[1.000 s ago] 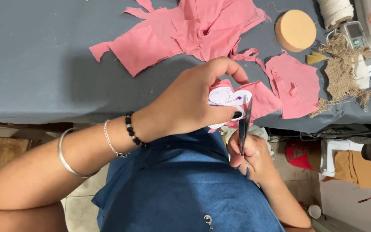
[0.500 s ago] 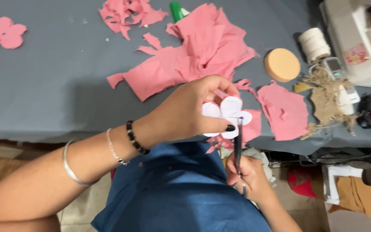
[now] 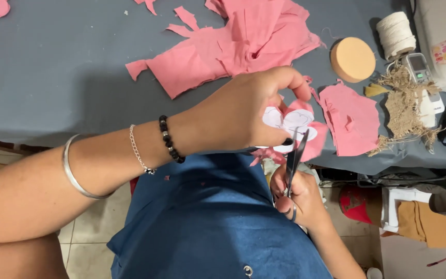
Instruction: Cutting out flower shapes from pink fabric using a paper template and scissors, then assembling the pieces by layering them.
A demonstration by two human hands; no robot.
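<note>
My left hand (image 3: 243, 111) pinches a white flower-shaped paper template (image 3: 290, 123) laid over a piece of pink fabric (image 3: 313, 142), held just above the table's front edge. My right hand (image 3: 298, 194) is below it, near my lap, with fingers through the handles of metal scissors (image 3: 295, 157). The blades point up and meet the fabric at the template's edge. A small pink strip (image 3: 267, 154) hangs below the held piece. My left forearm wears a black bead bracelet, a thin chain and a silver bangle.
On the grey table (image 3: 52, 77) lie a heap of pink fabric scraps (image 3: 238, 46), a cut pink piece (image 3: 354, 119), a round tan disc (image 3: 352, 59), a twine spool (image 3: 396, 33), jute fibres (image 3: 406, 111), a small grey device (image 3: 418, 64) and a white sewing machine (image 3: 442, 44).
The view has shifted, so the table items sit further up and left in the frame. My left hand has turned the template and fabric a little; the scissors stay at its edge.
</note>
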